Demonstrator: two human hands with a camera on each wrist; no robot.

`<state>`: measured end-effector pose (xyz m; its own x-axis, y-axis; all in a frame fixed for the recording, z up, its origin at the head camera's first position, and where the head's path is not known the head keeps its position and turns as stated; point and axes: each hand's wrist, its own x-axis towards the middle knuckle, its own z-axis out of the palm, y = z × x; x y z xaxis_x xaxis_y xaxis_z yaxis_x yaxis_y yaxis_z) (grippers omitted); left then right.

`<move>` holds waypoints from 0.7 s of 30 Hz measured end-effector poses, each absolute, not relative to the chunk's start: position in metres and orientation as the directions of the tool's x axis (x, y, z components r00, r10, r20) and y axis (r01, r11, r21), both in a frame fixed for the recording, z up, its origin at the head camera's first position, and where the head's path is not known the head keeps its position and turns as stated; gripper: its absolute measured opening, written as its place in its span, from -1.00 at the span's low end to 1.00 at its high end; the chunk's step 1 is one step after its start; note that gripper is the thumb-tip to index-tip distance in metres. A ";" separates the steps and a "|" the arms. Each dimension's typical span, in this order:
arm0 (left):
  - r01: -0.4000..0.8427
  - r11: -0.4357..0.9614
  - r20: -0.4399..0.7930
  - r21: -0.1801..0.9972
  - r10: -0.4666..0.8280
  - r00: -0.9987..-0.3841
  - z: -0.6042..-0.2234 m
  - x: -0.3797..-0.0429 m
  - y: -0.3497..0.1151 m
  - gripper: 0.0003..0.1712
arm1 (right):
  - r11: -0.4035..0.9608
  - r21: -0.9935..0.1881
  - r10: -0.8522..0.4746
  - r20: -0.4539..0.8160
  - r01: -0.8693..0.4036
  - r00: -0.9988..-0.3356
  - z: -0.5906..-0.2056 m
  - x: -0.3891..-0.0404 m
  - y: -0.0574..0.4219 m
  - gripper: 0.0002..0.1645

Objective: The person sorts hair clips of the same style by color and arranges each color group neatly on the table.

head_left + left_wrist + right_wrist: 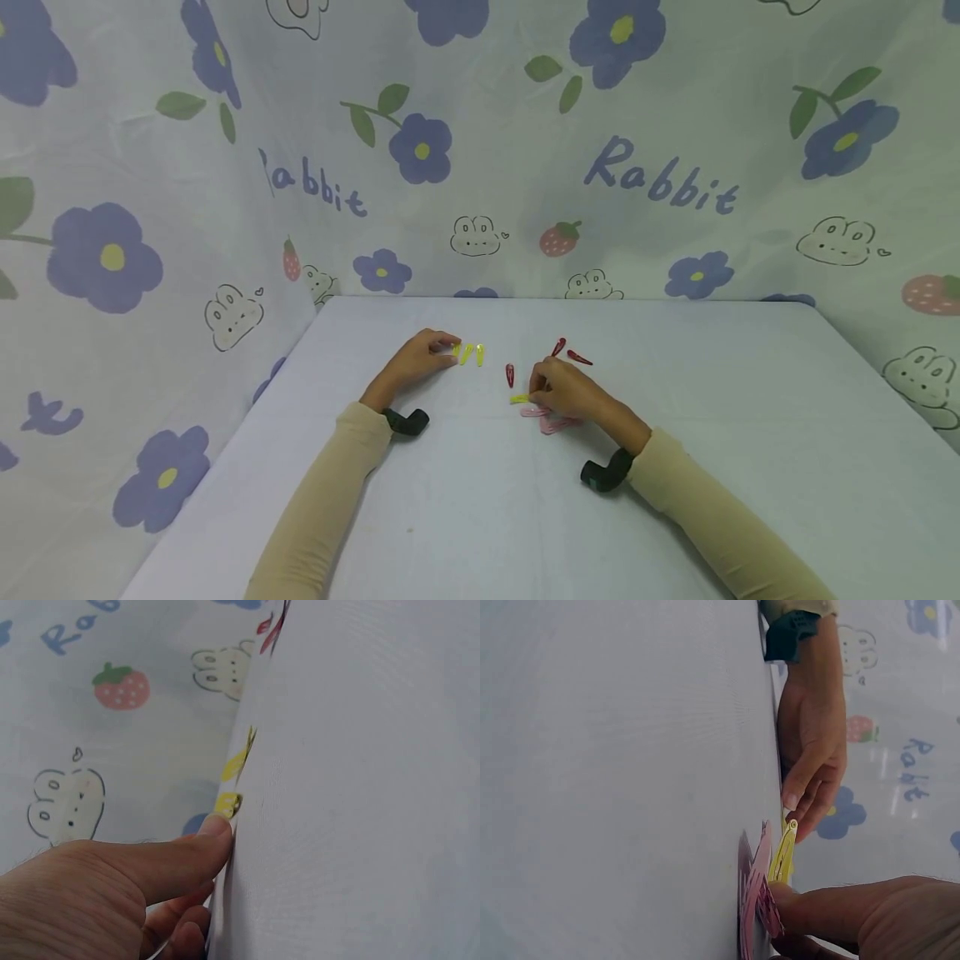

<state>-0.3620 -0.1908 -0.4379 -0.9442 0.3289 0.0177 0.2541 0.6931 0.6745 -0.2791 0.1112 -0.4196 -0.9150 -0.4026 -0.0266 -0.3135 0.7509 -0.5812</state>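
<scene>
My left hand pinches the leftmost yellow snap hair clip between thumb and fingers, and the thumb tip covers part of that clip in the left wrist view. Just to its right, two more yellow clips stand side by side on the table. My right hand grips another yellow hair clip, whose narrow end sticks out past the thumb in the right wrist view. Beneath and beside the right fingers lie several pink hair clips, partly hidden by the hand.
A red hair clip lies between the hands; two more red clips, one fully visible, are behind the right hand. A white cloth covers the table. Flower-and-rabbit printed curtains stand at the back and left.
</scene>
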 end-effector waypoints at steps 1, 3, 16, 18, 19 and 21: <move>0.255 0.692 0.020 0.676 0.329 -0.944 -0.438 -0.362 -0.191 -0.56 | 0.752 -0.579 -0.404 -0.027 -0.315 -0.914 -0.420 -0.279 0.111 -0.91; 0.259 0.690 0.024 0.676 0.331 -0.943 -0.439 -0.363 -0.192 -0.56 | 0.753 -0.577 -0.405 -0.029 -0.315 -0.914 -0.420 -0.279 0.111 -0.91; 0.247 0.695 0.019 0.676 0.318 -0.948 -0.442 -0.363 -0.190 -0.56 | 0.736 -0.584 -0.447 -0.039 -0.343 -0.894 -0.422 -0.278 0.112 -0.88; 0.249 0.696 0.021 0.673 0.319 -0.948 -0.441 -0.362 -0.190 -0.56 | 0.731 -0.591 -0.454 -0.047 -0.342 -0.890 -0.420 -0.278 0.114 -0.90; 0.252 0.696 0.023 0.672 0.320 -0.947 -0.441 -0.363 -0.190 -0.56 | 0.729 -0.593 -0.456 -0.048 -0.342 -0.889 -0.418 -0.277 0.114 -0.90; 0.255 0.697 0.025 0.670 0.323 -0.946 -0.440 -0.363 -0.191 -0.56 | 0.722 -0.603 -0.459 -0.049 -0.340 -0.887 -0.415 -0.277 0.116 -0.92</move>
<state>-0.3629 -0.1907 -0.4405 -0.9462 0.3227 0.0251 0.2555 0.6968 0.6702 -0.2772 0.1165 -0.4147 -0.8870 -0.4591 -0.0493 -0.3401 0.7218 -0.6028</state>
